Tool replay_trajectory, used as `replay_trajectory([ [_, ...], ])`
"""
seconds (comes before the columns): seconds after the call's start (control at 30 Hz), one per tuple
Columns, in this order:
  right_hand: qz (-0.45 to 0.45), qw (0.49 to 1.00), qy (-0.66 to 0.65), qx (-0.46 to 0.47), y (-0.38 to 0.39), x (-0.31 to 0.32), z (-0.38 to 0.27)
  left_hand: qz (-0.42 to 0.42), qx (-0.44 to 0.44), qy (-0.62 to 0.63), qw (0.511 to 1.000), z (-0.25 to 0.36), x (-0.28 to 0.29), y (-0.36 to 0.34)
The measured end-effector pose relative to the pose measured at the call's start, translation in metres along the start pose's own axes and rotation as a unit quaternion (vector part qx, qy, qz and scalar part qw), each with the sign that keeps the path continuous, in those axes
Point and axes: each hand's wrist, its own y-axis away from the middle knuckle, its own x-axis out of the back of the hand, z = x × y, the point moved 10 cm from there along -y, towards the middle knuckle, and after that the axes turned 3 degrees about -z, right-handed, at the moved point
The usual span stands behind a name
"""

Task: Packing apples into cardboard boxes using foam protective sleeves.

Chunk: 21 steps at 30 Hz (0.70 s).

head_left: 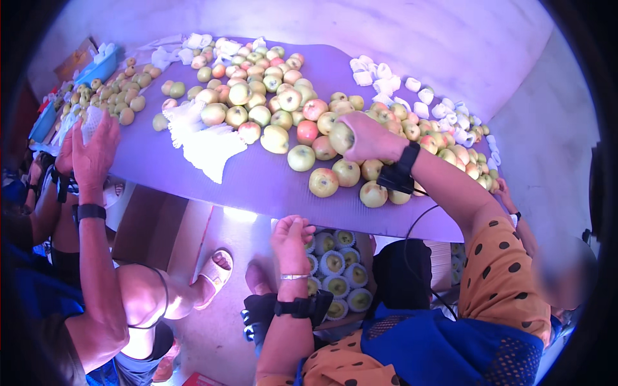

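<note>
My right hand [371,137] reaches over the purple table and is closed around a green-yellow apple [341,137], lying among a pile of green and reddish apples [257,96]. My left hand [293,239] hovers near the table's front edge, above a box, its fingers curled inward; whether anything is in them is hidden. In that box stand several apples in white foam net sleeves [333,262]. A spread of white foam netting [201,143] rests on the table left of the pile.
Beside me on the left, a co-worker's hands [96,145] hold a white foam sleeve. Foam sleeves [380,76] lie along the wall behind the apples. Another person's hand [505,193] touches the table's right end. Blue basins [98,69] stand far left; a brown box [151,225] sits below.
</note>
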Motion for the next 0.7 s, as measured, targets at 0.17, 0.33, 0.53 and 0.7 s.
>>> replay_trajectory([
  [0.17, 0.036, 0.999, 0.013, 0.023, -0.046, 0.001, 0.006, -0.019, -0.002, -0.010, 1.000, -0.003, -0.003, -0.002],
  [0.33, -0.092, 0.991, -0.016, -0.095, -0.061, -0.030, 0.020, -0.013, -0.001, -0.010, 1.000, -0.003, -0.003, -0.002],
  [0.53, -0.101, 0.988, -0.044, -0.107, -0.068, -0.033, 0.023, -0.021, -0.006, 0.000, 1.000, -0.001, -0.003, -0.002],
  [0.7, -0.036, 0.996, 0.056, -0.057, -0.063, -0.015, -0.011, -0.011, 0.000, -0.010, 1.000, -0.001, -0.001, -0.002],
])
